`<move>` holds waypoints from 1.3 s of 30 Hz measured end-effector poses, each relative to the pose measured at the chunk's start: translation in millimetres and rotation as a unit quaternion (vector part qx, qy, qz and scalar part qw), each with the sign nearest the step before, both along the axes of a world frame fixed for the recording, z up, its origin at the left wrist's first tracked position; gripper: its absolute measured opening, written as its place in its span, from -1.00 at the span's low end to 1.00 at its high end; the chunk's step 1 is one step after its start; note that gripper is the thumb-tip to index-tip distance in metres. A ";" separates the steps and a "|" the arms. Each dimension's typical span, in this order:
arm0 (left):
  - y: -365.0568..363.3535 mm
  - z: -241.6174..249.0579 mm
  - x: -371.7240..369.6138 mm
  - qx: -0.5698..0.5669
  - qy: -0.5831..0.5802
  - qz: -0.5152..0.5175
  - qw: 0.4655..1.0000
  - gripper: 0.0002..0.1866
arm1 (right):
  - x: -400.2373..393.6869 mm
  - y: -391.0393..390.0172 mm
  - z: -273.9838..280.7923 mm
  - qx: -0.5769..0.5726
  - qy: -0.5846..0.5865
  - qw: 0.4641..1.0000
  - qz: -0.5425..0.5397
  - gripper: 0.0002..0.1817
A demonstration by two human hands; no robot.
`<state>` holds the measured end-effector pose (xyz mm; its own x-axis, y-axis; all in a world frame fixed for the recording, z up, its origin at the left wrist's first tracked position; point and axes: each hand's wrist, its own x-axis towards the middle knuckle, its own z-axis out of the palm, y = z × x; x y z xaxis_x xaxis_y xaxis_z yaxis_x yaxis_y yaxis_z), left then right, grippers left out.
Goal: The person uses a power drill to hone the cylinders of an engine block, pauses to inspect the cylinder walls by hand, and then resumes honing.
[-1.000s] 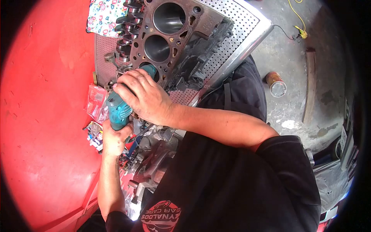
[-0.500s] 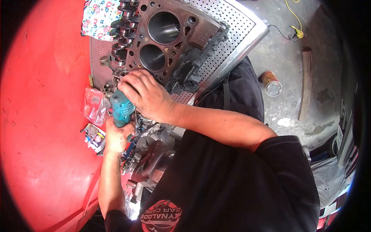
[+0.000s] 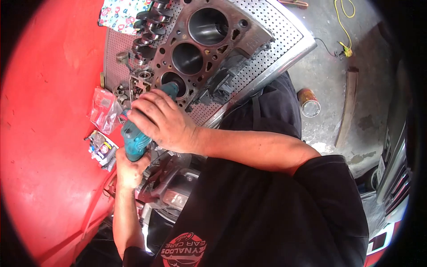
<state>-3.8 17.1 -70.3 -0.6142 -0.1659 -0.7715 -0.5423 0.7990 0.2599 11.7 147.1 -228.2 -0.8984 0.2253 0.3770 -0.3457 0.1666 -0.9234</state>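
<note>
A teal power drill (image 3: 135, 141) points up and right toward an engine block (image 3: 201, 54). Its front end reaches into the mouth of the nearest cylinder bore (image 3: 180, 92); whatever is fitted to it is hidden inside. My left hand (image 3: 130, 170) is wrapped round the drill's grip at the rear. Over the top of the drill body lies my right hand (image 3: 163, 119), its fingers curled round the casing. Two further bores stand uncovered in the rusty block face. A crankshaft (image 3: 151, 31) lies along the block's left side.
The block rests on a perforated metal table (image 3: 280, 31). Left of it are a piston (image 3: 122, 57), a plastic bag (image 3: 104, 109) and a small package (image 3: 102, 147) by a red surface (image 3: 49, 124). A can (image 3: 308, 102), a long strip (image 3: 347, 107) and a yellow cord (image 3: 344, 31) lie on the floor.
The view has shifted, so the block sits lower and a third bore shows. The drill's front end, formerly hidden by my right hand, is visible at the bore. Both hands keep their hold.
</note>
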 end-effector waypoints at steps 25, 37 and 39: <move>22.2 84.7 28.2 -0.051 0.046 0.076 0.995 -0.80 | 0.7 -4.5 64.1 -0.049 0.060 0.996 0.043 -0.43; 20.9 82.8 22.8 -0.066 0.044 0.071 0.994 -0.79 | -5.2 -3.2 63.5 -0.054 0.051 0.996 0.050 -0.43; 21.6 78.7 20.4 -0.069 0.038 0.072 0.994 -0.80 | -5.9 -3.8 58.4 -0.054 0.053 0.996 0.053 -0.44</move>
<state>16.6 38.7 8.4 -0.6327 -0.3577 -0.6868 -0.6364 0.7456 0.1979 5.9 143.2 -169.7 -0.8758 0.1753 0.4497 -0.4526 0.0257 -0.8914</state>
